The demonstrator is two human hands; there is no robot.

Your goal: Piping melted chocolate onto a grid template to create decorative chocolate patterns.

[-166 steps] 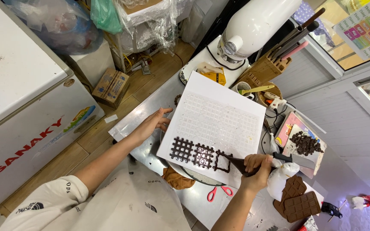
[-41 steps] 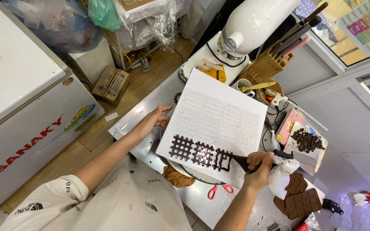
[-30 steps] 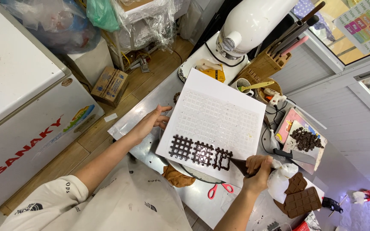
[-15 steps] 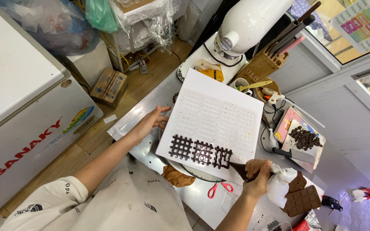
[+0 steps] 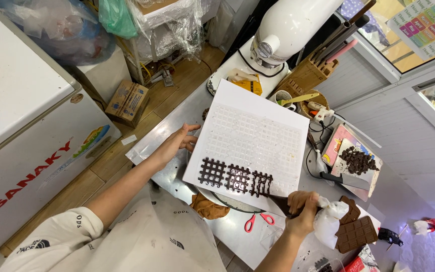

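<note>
A white grid-patterned mat (image 5: pixel 252 136) lies on the steel counter (image 5: pixel 177 126). Along its near edge run three dark chocolate lattices (image 5: pixel 235 177). My right hand (image 5: pixel 303 211) squeezes a piping bag (image 5: pixel 323 221) filled with dark chocolate; its tip sits at the right end of the lattice row, at the third lattice. My left hand (image 5: pixel 177 144) rests flat on the counter, fingertips touching the mat's left edge.
A white stand mixer (image 5: pixel 288 30), a knife block (image 5: pixel 305 75), a cup with a yellow tool (image 5: pixel 285 98), red scissors (image 5: pixel 255 220), brown chocolate moulds (image 5: pixel 356 232) and a tray of chocolate bits (image 5: pixel 356 160) crowd the counter. A white chest freezer (image 5: pixel 21 116) stands left.
The chocolate lattice row has grown to the right along the mat's near edge. My right hand with the bag has moved right with it. My left hand stays put.
</note>
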